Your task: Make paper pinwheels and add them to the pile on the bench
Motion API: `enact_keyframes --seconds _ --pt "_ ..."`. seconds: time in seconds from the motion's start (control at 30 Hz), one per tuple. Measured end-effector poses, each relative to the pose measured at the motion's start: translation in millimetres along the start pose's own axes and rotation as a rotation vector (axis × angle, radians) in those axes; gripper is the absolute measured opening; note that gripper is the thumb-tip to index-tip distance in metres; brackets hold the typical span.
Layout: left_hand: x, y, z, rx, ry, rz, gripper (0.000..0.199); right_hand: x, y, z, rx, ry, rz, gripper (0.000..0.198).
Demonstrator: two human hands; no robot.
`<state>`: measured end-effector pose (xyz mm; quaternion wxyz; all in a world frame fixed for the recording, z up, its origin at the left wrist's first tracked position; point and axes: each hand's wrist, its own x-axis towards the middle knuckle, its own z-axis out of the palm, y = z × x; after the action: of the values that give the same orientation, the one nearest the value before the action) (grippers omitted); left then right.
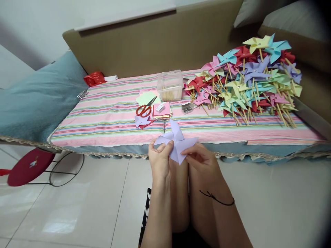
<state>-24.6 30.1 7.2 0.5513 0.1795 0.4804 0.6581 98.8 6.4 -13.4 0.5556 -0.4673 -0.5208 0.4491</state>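
Gripping lilac pinwheel point(178, 140): left hand point(159, 157) thumb on top, right hand point(203, 156) pinching edge, fingers curled.

Cannot read any text, brand or number. Just right of the orange-handled, dark-bladed metal scissors point(149, 104), perhaps faint print on a small white rectangular box point(160, 108), too tiny to decipher. Well left of the scissors, a small pale emblem point(33, 164) on a round dark-red stool point(22, 173).
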Motion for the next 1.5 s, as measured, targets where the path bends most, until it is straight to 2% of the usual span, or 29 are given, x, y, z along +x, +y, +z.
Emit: enact_keyframes --seconds 0.13,0.37,0.63,0.9,1.13,1.5 --pt "-2 -3 0 0.046 -0.002 0.014 0.062 2 0 2 0.077 0.031 0.016 0.009" --pt "-6 -9 6 0.108 -0.044 0.069 0.062 2 9 10 0.138 0.259 0.084 0.01" --pt "-14 -7 13 0.163 -0.069 0.077 0.059 3 4 22 0.111 0.447 0.063 0.012" --pt "-16 -5 15 0.169 -0.061 0.076 0.057 4 6 23 0.066 0.484 0.046 0.015" --pt "-17 -6 15 0.162 -0.085 0.066 0.058 5 7 23 0.135 0.494 0.08 0.013" --pt "-15 -9 15 0.141 -0.107 0.073 0.06 4 8 21 0.118 0.506 0.09 0.015"
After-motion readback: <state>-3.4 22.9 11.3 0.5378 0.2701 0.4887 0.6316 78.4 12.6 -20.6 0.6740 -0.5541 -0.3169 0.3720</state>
